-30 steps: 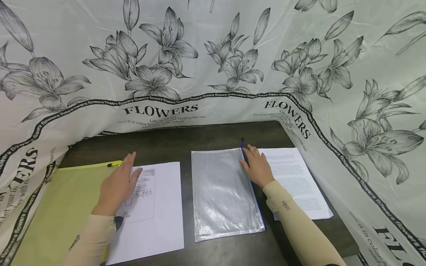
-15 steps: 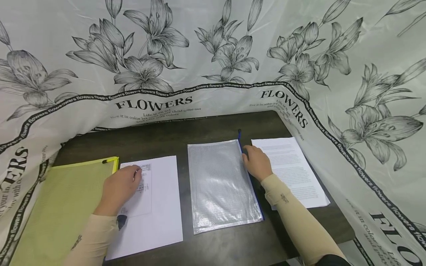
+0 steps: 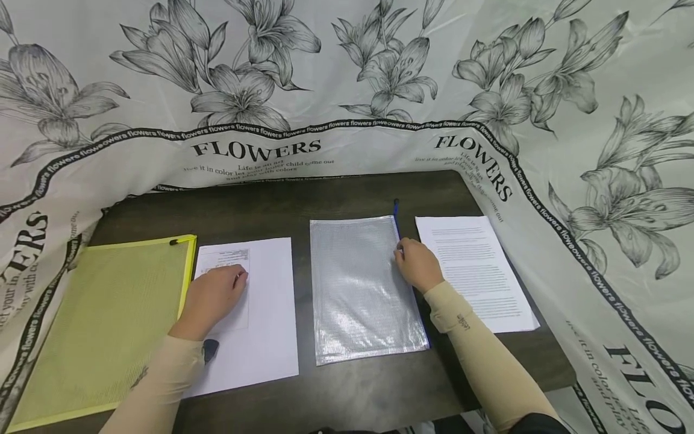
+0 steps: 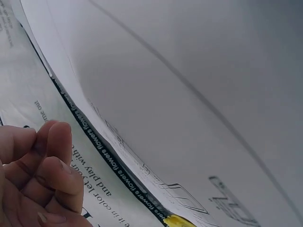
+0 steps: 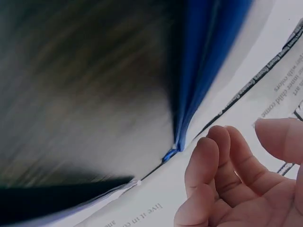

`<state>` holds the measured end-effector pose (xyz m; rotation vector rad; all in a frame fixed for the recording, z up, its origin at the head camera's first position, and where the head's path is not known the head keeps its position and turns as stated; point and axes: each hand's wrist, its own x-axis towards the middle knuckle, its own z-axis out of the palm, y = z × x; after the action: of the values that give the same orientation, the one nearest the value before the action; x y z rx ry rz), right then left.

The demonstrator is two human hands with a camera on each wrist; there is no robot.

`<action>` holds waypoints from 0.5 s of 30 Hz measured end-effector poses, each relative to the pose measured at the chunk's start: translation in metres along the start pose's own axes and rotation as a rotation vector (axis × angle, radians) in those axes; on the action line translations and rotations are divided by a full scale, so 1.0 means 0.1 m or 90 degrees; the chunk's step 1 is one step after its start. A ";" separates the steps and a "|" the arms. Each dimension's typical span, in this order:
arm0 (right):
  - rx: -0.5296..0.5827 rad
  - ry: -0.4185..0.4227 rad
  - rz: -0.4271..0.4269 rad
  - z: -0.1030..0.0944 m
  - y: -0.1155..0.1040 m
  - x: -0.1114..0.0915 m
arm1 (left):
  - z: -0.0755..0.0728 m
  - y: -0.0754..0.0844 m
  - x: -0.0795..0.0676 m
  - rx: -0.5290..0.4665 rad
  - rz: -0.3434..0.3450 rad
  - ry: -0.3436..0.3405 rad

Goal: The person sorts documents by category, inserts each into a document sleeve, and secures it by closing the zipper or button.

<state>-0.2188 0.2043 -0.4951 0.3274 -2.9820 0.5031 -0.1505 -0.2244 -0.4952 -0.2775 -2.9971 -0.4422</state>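
Observation:
In the head view, my left hand (image 3: 215,296) is over a printed white sheet (image 3: 271,313), fingers loosely curled. The left wrist view shows those fingers (image 4: 61,175) bent towards the thumb, with nothing seen between them. At the blue zip edge of a clear mesh zip pouch (image 3: 360,289) is my right hand (image 3: 418,264). Its fingers (image 5: 203,161) are loosely bent in the right wrist view, the thumb apart and no object between. Whether either hand touches what lies below it, I cannot tell. A yellow mesh zip pouch (image 3: 125,319) lies left of the printed sheet.
On the right of the dark table (image 3: 260,208) lies a stack of text pages (image 3: 474,274), partly behind the right forearm. A white flower-print sheet (image 3: 358,150) hangs round the back and sides. The blue zip pull (image 3: 396,208) sticks out past the clear pouch's far corner.
Both hands' fingers went from spread and straight to curled. The left hand came back from the yellow zip corner onto the printed sheet. The pouches and papers stay in place; the head view shifted.

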 end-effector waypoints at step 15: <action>0.014 -0.066 0.029 0.05 -0.09 0.01 | -0.04 -0.06 -0.03 -0.009 -0.022 -0.028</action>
<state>-0.2179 0.1945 -0.4971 0.2969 -3.0926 0.5390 -0.1489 -0.2315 -0.4934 -0.2410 -3.0468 -0.4676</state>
